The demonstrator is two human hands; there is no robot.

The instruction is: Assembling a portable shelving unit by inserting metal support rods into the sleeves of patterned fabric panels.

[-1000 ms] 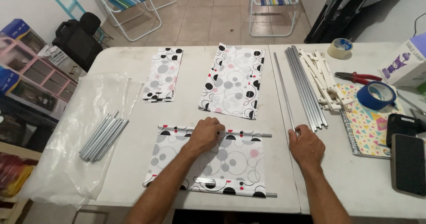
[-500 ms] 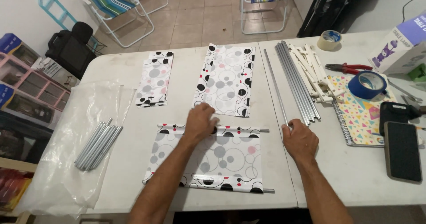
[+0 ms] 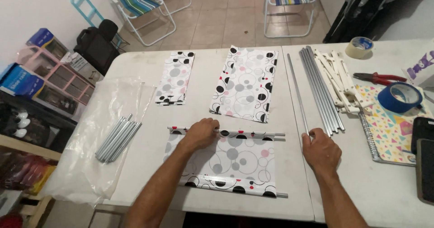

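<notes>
Glossy patterned fabric panel (image 3: 230, 158); shiny metal rods (image 3: 318, 90); matt plastic table (image 3: 289, 201).

Blue boxes (image 3: 20, 79) left (floor side); dark phone screen (image 3: 424, 158) far right.

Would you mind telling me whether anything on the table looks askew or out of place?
One long metal rod lies apart from the neat rod bundle, slanted, its near end at the right hand. The left hand rests on the patterned fabric panel. Nothing looks spilled or damaged.
</notes>
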